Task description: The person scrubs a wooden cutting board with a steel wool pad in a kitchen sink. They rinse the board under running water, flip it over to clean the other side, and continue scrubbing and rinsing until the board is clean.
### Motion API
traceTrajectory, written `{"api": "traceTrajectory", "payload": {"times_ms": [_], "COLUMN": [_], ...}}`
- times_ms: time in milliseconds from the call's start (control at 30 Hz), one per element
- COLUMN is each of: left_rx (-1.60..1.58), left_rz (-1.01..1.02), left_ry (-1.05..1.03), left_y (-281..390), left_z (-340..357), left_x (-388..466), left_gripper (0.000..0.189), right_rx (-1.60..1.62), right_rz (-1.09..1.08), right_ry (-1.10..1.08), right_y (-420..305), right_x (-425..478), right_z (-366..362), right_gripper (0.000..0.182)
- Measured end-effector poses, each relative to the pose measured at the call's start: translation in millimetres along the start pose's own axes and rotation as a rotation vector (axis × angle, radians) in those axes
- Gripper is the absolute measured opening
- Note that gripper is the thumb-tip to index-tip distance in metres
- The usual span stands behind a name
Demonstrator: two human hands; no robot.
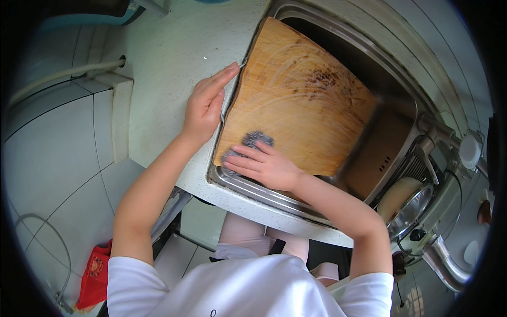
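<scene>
A wooden cutting board (pixel 293 99) with dark stains and pale, curved streaks lies over a stainless steel sink (pixel 396 130). My left hand (pixel 208 101) is at the board's left edge, beside metal wire hooks (pixel 222 118), its fingers together and pointing up the edge. My right hand (pixel 265 164) presses a grey scouring pad (pixel 257 139), slightly blurred, against the board's lower left corner. Part of the pad is hidden under the fingers.
The pale countertop (pixel 166 87) runs left of the sink and along its near rim. At the right are a faucet (pixel 429 138) and a metal bowl (pixel 412 208). A red bag (pixel 95 273) is at the lower left, near a thin hose.
</scene>
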State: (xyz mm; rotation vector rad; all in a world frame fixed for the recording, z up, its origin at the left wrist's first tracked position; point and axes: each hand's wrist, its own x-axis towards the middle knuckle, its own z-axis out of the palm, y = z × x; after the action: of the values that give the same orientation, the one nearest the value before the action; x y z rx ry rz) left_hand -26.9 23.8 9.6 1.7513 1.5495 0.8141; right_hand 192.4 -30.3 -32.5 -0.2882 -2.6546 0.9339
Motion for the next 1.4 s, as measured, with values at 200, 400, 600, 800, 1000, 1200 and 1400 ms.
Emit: {"api": "traceTrajectory", "payload": {"times_ms": [200,400,600,800,1000,1200,1400], "left_rx": [0.083,0.046,0.085,0.124,0.159,0.154,0.119], "left_rz": [0.02,0.023,0.075,0.092,0.122,0.118,0.078], "left_ry": [0.06,0.069,0.108,0.112,0.129,0.146,0.135], "left_y": [3.6,3.6,0.8,2.7,2.7,3.8,3.0], "left_z": [6.5,4.7,7.2,8.5,10.8,13.6,16.9], "left_x": [-1.5,0.7,0.6,2.7,4.6,1.5,-0.5], "left_gripper": [0.044,0.045,0.046,0.046,0.045,0.045,0.044], "right_rx": [-0.252,-0.065,0.016,-0.006,0.034,0.567,0.495], "right_rz": [0.021,0.003,0.055,0.227,0.629,1.293,1.624], "right_ry": [-0.097,0.06,0.009,-0.189,-0.023,0.879,0.875], "right_y": [9.0,-13.6,-16.6,-4.7,-18.7,-55.1,-72.2], "right_x": [-71.7,15.2,11.1,-74.6,-117.4,-37.8,50.7], "right_z": [-0.5,7.9,8.5,-5.5,-5.7,-3.3,40.8], "right_gripper": [0.054,0.05,0.05,0.05,0.063,0.063,0.066]}}
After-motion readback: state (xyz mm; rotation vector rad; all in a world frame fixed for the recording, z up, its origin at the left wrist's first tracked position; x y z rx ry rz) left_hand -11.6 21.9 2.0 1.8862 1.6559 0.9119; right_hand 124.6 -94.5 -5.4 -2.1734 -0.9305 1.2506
